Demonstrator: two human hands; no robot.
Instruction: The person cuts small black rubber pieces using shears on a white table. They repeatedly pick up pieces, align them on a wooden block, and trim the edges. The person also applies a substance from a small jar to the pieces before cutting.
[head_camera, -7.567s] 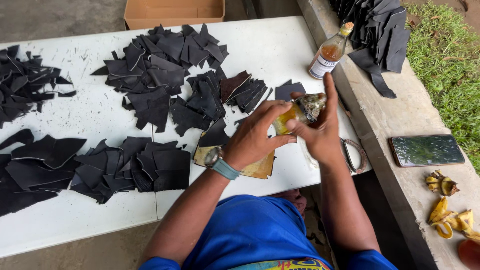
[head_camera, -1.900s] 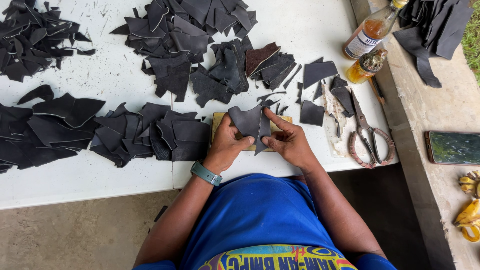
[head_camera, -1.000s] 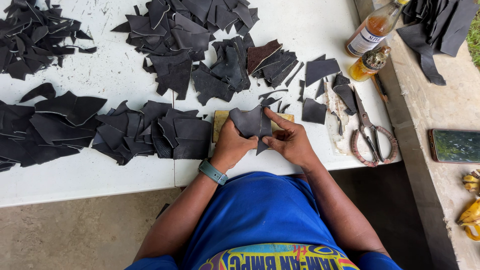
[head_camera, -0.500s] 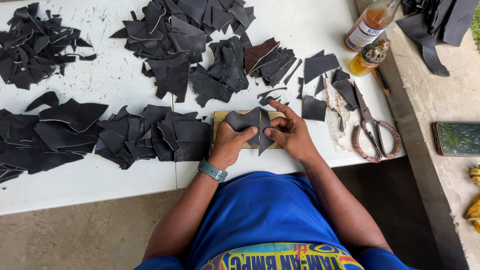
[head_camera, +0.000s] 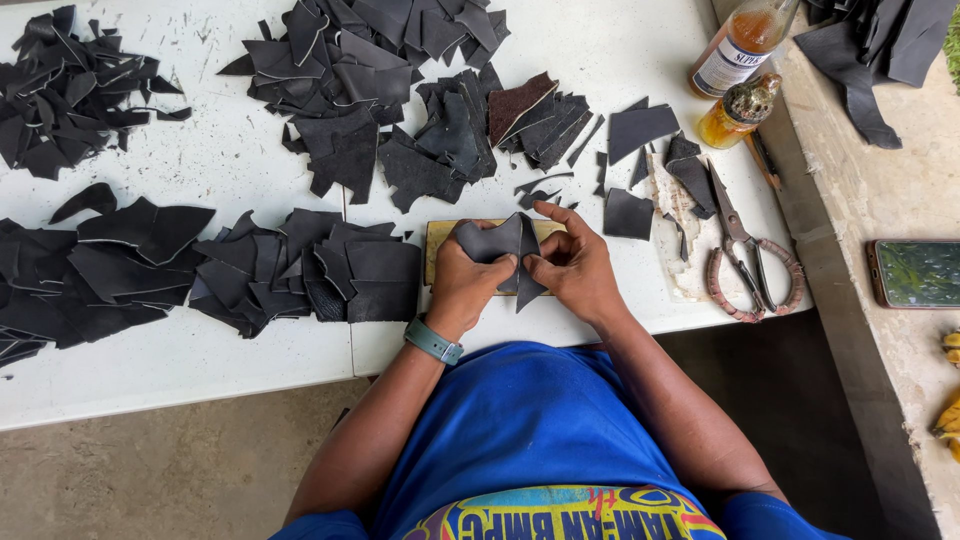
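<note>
Since half a second ago both hands have drawn in a little closer over the dark leather piece (head_camera: 500, 243), which now sits bunched and folded between them on the tan board (head_camera: 436, 240) at the near edge of the white table (head_camera: 250, 170). My left hand (head_camera: 462, 283) is curled with its fingers pinching the left half of the piece, and my right hand (head_camera: 575, 265) is pressed in from the other side, thumb and fingertips gripping the right edge and its hanging point. As I judge it, the fold could creep off line if one hand pulls harder than the other, leaving a crooked crease. The piece also hangs near the table's edge, so a loose pinch might let it slide toward my lap. The scissors (head_camera: 745, 255) lie open-handled just to my right, and the two glass bottles (head_camera: 742, 75) stand beyond them; a careless elbow swing could knock either over onto the cut scraps (head_camera: 640, 130).
</note>
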